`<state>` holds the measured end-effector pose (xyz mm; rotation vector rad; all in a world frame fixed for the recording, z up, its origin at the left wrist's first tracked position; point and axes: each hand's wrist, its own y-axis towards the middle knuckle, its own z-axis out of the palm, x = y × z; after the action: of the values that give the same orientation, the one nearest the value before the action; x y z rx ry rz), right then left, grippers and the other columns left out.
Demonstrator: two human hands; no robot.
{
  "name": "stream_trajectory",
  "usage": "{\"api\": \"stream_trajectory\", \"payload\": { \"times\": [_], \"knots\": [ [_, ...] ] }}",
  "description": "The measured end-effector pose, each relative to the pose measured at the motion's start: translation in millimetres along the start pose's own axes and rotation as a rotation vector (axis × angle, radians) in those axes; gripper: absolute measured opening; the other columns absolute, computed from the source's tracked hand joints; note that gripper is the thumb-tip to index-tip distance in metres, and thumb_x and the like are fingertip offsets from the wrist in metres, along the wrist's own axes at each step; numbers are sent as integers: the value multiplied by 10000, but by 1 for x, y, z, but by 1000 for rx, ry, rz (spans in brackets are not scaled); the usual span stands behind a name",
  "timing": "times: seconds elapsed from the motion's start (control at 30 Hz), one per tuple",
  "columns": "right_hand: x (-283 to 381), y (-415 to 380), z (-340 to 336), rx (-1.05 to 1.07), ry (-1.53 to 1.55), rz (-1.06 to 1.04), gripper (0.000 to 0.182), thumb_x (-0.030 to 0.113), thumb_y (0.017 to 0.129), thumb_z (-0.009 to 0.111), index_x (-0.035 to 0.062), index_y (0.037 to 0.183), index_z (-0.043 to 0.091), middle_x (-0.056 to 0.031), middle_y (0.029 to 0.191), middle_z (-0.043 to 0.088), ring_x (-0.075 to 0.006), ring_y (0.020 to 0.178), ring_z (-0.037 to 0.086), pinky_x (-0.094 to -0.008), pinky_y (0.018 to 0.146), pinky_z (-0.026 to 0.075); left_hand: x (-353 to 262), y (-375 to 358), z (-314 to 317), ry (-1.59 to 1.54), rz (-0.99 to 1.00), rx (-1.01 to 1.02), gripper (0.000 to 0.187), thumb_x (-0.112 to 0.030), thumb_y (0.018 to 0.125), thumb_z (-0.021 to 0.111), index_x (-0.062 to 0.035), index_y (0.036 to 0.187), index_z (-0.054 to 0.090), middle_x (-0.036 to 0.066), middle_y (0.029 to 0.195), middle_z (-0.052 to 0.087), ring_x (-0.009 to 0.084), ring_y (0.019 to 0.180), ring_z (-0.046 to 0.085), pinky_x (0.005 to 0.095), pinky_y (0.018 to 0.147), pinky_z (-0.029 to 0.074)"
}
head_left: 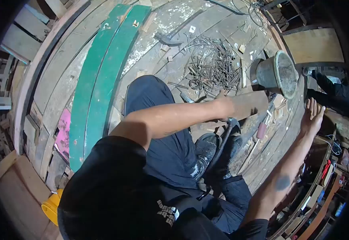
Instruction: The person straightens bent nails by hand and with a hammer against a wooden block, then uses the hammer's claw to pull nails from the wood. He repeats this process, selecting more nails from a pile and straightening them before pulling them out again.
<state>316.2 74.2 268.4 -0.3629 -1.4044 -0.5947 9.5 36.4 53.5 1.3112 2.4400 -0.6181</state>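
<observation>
My left hand (223, 107) reaches across my lap, its fingers closed around the near end of a short brown wooden board (248, 105). Just below that hand, a dark curved metal tool (231, 125) stands between my legs, its shaft running down towards my lap. My right hand (313, 117) is stretched out at the right with its fingers extended, holding nothing. Beyond the board lies a heap of bent, rusty nails (214, 66) on the floor. A grey bucket (276, 76) leans on its side near the board's far end.
A claw hammer (169, 39) lies past the nails. Two green planks (102, 80) stretch along my left. A red-handled tool (261, 130) rests on the plank floor (258, 168). Another person's dark-clothed leg (326, 96) shows at the right, and a yellow object (51, 206) at lower left.
</observation>
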Motion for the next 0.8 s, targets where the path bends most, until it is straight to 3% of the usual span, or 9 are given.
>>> {"api": "stream_trajectory", "payload": {
  "times": [0.23,0.47,0.5,0.57,0.6,0.63,0.67,0.7,0.8],
  "knots": [
    [16,-61,32,-85,-96,-51,552,408,1076,447,-64,1357,507,-192,1299,592,-295,1263,540,-438,1129,408,-6,-1,12,66,36,-9,371,-361,784,776,-95,1042,754,113,1124,712,311,1158,611,670,1018,374],
    [81,-96,110,-118,-282,-580,461,205,1092,303,-100,1405,449,-225,1446,495,-329,1384,458,-413,1212,342,-15,-7,2,153,13,1,287,-280,843,692,-102,1058,755,104,1136,697,296,1198,585,667,1036,359],
    [67,-61,71,108,-507,-807,396,211,1076,422,-13,1391,506,-148,1330,606,-253,1238,579,-372,994,511,-17,-6,3,159,13,11,287,-273,847,687,-109,1072,753,103,1157,688,294,1217,572,666,1043,352],
    [-5,-157,100,-325,-565,320,417,141,954,517,32,1356,540,-138,1251,653,-239,1117,615,-333,904,531,-11,20,45,300,13,-6,334,-260,850,662,-136,1152,734,86,1246,648,292,1296,505,666,1067,311],
    [-57,-208,114,54,-790,307,301,190,962,520,23,1210,554,-164,1121,647,-292,1007,614,-385,855,515,-14,12,43,273,28,-167,347,-264,851,650,-135,1162,735,92,1216,658,312,1274,521,656,1063,320],
    [-96,-265,137,717,-946,-101,248,238,970,522,14,1065,567,-190,990,641,-346,897,612,-436,806,498,-17,-3,40,239,37,-328,361,-269,852,637,-135,1173,735,99,1186,668,333,1253,536,645,1059,329],
    [-115,-306,159,973,-862,-294,294,287,977,525,4,919,580,-216,860,635,-399,788,610,-488,758,482,-24,-14,27,454,36,-232,364,-271,847,633,-113,1159,736,115,1117,684,325,1171,583,597,1052,361],
    [-117,-318,169,992,-818,-337,406,336,985,528,-5,773,594,-242,729,629,-452,678,609,-540,709,466,-29,-19,30,471,39,-232,364,-271,847,633,-113,1159,736,115,1117,684,325,1171,583,597,1052,361],
    [-106,-323,162,1047,-969,-278,338,315,995,508,15,875,609,-247,829,645,-437,817,619,-528,744,458,-38,-7,65,196,34,-436,290,-312,825,691,-83,994,747,101,1058,680,264,1095,607,553,1030,394]
  ]
}}
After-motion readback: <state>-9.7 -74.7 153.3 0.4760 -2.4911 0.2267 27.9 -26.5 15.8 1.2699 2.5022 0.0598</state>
